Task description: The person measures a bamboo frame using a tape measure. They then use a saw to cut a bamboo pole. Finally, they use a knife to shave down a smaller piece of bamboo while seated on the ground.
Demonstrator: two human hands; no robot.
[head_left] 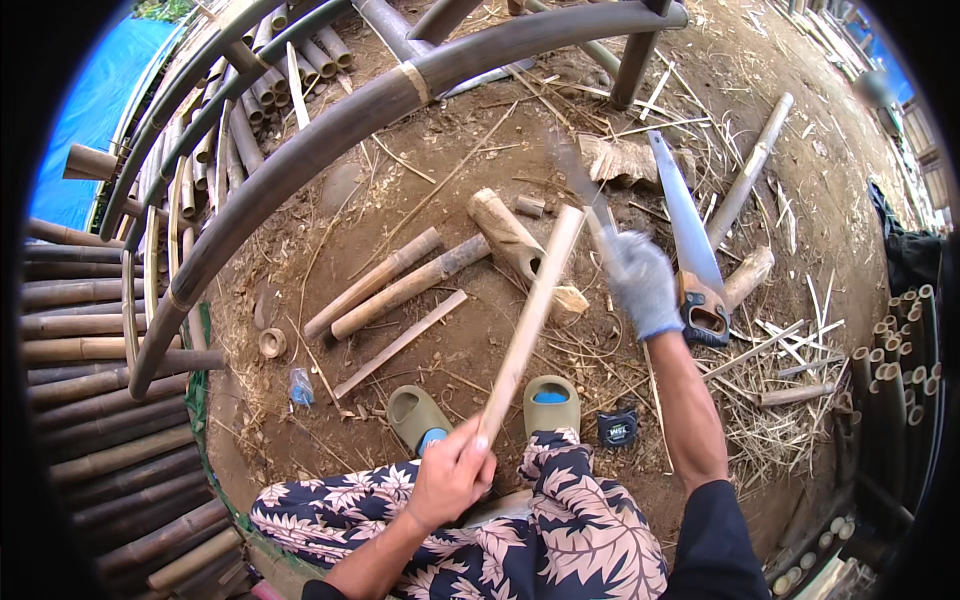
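My bare left hand (452, 472) is closed round the lower end of a split bamboo stick (530, 318), which slants up and away to the right. My right hand (642, 285), in a grey glove, grips a long blade like a machete (577, 175). Motion blurs the blade, and the hand hides its handle. It is raised beside the stick's upper end; whether they touch I cannot tell. Below the stick lies a thick bamboo piece with a hole (508, 235). To the right of the glove rests a handsaw (688, 225) with a wooden handle.
Bamboo pieces (410, 285) and shavings (780, 420) litter the dirt floor. A black tape measure (617, 428) lies by my right clog (551, 405). A curved bamboo frame (330, 130) arches across the left and far side. Stacked poles (120, 420) line the left.
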